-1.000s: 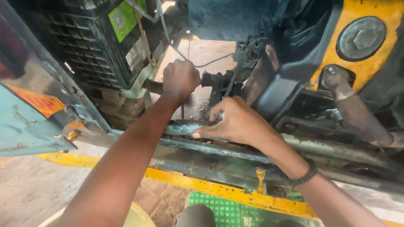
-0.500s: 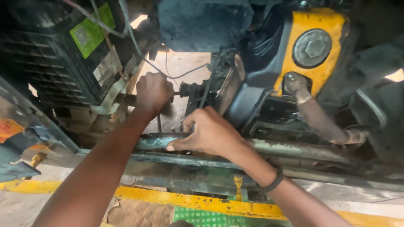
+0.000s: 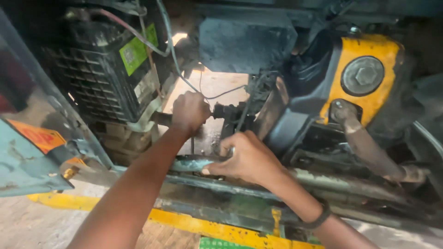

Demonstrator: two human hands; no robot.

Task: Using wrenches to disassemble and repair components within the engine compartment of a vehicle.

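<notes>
The left hand (image 3: 190,112) sits just left of centre frame, clenched in a fist around a dark horizontal rod (image 3: 159,118) that runs out from beneath the battery toward a black fitting (image 3: 229,112) at centre. The rod shows on the left side of the fist, and the fitting begins just beside the knuckles on the right.

The right hand (image 3: 249,159) lies below and right of the left, at centre frame, fingers curled over the top of a grimy metal frame rail (image 3: 194,163) that crosses the frame horizontally. Something small and pale shows at its fingers; whether the hand grips a tool cannot be told. A dark band (image 3: 318,216) circles the right wrist.

A black ribbed battery (image 3: 99,80) with a green label occupies the upper left. Thin wires (image 3: 173,55) run from it down toward the left hand. A yellow housing (image 3: 360,76) with a large hex bolt stands at upper right, with a rusty pipe (image 3: 369,147) sloping below it. A yellow painted strip (image 3: 207,226) crosses the bottom of the frame.
</notes>
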